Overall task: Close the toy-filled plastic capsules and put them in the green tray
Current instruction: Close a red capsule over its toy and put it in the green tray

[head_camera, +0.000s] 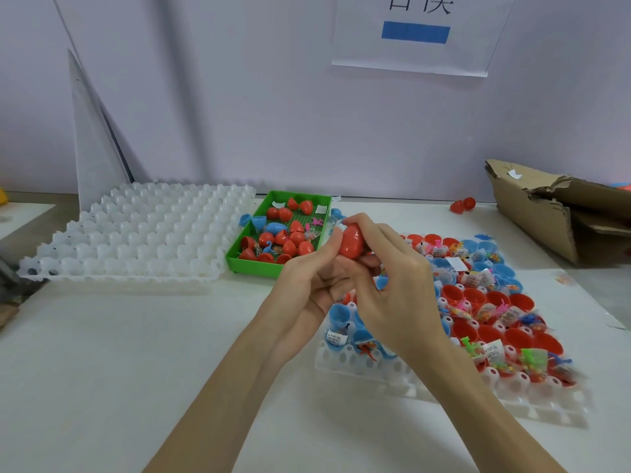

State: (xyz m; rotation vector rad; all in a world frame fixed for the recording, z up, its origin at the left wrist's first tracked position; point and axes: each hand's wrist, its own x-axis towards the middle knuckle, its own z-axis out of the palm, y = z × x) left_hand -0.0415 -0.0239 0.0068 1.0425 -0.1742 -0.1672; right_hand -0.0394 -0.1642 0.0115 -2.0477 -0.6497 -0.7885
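A red capsule is held up between both hands over the table's middle. My left hand cups it from below, thumb against its left side. My right hand curls over its top and right side, fingertips on it. The green tray lies just behind and left of the hands, holding several closed red capsules, one blue capsule and some loose halves. Under my right hand a white holder tray carries several open red and blue capsule halves with bagged toys in them.
An empty white cell tray lies left of the green tray. Loose blue halves sit between them. A torn cardboard box stands at the back right, with a red capsule beside it. A wall closes the back.
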